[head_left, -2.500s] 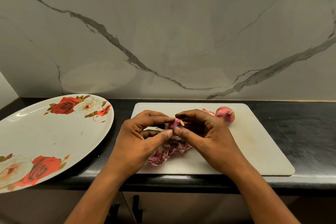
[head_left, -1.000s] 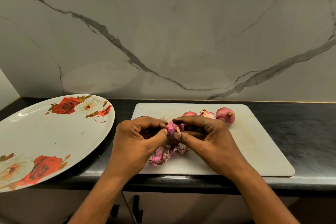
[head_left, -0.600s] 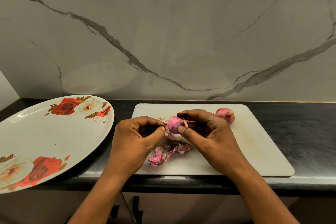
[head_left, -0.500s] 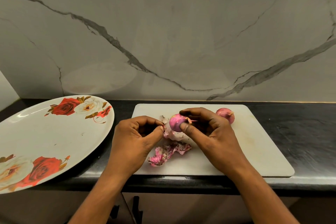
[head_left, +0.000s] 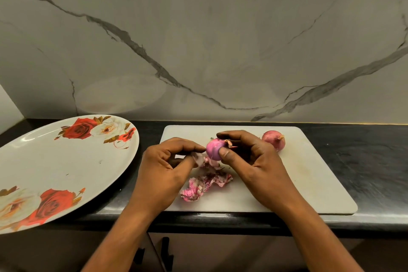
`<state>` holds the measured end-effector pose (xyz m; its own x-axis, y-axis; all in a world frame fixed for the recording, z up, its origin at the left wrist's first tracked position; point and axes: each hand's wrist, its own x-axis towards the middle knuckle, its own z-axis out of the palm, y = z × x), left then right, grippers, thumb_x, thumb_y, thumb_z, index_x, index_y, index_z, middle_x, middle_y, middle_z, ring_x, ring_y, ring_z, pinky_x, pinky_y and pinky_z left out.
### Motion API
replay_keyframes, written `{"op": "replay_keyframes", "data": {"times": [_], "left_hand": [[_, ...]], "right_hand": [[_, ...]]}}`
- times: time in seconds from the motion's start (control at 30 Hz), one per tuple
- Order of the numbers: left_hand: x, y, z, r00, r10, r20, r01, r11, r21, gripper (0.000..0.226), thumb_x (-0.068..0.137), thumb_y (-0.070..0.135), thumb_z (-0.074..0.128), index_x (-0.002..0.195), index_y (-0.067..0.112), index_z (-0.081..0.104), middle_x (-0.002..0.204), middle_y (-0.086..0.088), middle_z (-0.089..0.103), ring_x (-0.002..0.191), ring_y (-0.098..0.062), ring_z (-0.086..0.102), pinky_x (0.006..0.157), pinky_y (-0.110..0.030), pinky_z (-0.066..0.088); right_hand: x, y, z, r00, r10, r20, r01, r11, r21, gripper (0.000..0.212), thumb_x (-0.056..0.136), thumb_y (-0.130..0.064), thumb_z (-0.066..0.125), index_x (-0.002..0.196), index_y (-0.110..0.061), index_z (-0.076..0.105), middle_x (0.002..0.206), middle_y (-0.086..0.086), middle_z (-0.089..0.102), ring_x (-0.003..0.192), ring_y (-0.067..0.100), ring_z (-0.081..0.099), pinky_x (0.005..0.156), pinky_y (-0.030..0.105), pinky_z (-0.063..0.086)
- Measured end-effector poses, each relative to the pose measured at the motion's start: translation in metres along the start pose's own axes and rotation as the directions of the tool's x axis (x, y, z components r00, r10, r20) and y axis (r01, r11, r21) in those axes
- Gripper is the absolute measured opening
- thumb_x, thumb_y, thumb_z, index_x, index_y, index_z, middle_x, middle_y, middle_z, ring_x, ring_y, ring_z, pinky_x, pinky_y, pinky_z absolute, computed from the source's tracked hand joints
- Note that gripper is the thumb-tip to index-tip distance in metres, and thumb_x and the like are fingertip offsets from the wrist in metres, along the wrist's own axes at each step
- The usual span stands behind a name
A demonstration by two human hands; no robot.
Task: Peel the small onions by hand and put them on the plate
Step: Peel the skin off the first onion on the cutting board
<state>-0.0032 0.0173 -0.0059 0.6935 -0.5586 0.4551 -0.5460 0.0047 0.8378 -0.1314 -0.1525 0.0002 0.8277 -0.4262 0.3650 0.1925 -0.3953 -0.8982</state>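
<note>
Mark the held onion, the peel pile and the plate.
held onion [head_left: 213,148], head view, peeled purple side.
peel pile [head_left: 204,186], head view, middle of the heap.
plate [head_left: 55,168], head view, bare white centre.

White cutting board [head_left: 309,174] on black counter [head_left: 375,161]

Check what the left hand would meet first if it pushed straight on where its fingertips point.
Probably the onion held in the right hand: the left hand, pinching a strip of skin, points rightward at it from close by. Depth is unclear from one view.
</note>
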Motion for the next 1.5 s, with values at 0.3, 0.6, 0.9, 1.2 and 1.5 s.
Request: {"op": "replay_keyframes", "data": {"times": [0.3,0.6,0.9,1.2,1.5], "left_hand": [[-0.0018,-0.0026,-0.0007,0.999,0.035,0.001,-0.035,0.999,-0.027,0.029,0.092,-0.005,0.071,0.1,0.021,0.082,0.101,0.013,0.078,0.103,-0.012,0.074,0.081,-0.02,0.061],[-0.0012,0.0031,0.0016,0.998,0.062,0.015,-0.061,0.998,-0.031,0.015,0.083,0.022,0.083,0.099,0.022,0.084,0.097,0.012,0.078,0.094,-0.015,0.077,0.075,-0.022,0.062],[-0.0032,0.0016,0.0032,0.99,0.14,-0.001,-0.139,0.983,0.116,0.009,0.089,0.012,0.081,0.094,0.019,0.082,0.09,0.013,0.076,0.086,-0.013,0.076,0.071,-0.018,0.059],[0.0003,-0.0036,0.0022,0.999,-0.039,-0.003,0.039,0.999,0.02,0.012,0.092,0.025,0.077,0.103,0.022,0.079,0.095,0.011,0.078,0.091,-0.012,0.077,0.081,-0.03,0.065],[-0.0024,0.0052,0.0013,0.999,0.055,-0.003,-0.055,0.998,-0.025,0.015,0.084,0.026,0.081,0.098,0.025,0.084,0.095,0.015,0.078,0.09,-0.011,0.078,0.074,-0.019,0.062]], "right_hand": [[-0.0008,-0.0013,0.0015,1.0,-0.009,0.026,0.009,1.0,0.002,0.036,0.092,-0.023,0.079,0.128,-0.024,0.075,0.113,-0.012,0.078,0.104,0.002,0.075,0.088,0.02,0.06],[-0.0006,0.0031,0.0009,0.994,-0.076,0.077,0.079,0.996,-0.033,0.036,0.092,-0.017,0.08,0.128,-0.022,0.076,0.117,-0.009,0.076,0.112,0.008,0.073,0.091,0.026,0.062],[-0.0011,0.0036,0.0016,0.991,-0.1,0.084,0.108,0.99,-0.094,0.036,0.091,-0.023,0.079,0.127,-0.025,0.076,0.118,-0.016,0.076,0.113,0.002,0.071,0.091,0.024,0.061],[-0.0013,0.0017,0.001,0.998,-0.059,0.033,0.059,0.998,0.007,0.034,0.091,-0.019,0.081,0.125,-0.021,0.077,0.114,-0.012,0.078,0.107,0.004,0.074,0.089,0.021,0.061],[-0.0021,-0.0021,0.0017,0.994,-0.101,0.047,0.103,0.994,-0.034,0.036,0.086,-0.031,0.078,0.122,-0.031,0.076,0.115,-0.018,0.075,0.11,0.004,0.073,0.088,0.02,0.061]]}}
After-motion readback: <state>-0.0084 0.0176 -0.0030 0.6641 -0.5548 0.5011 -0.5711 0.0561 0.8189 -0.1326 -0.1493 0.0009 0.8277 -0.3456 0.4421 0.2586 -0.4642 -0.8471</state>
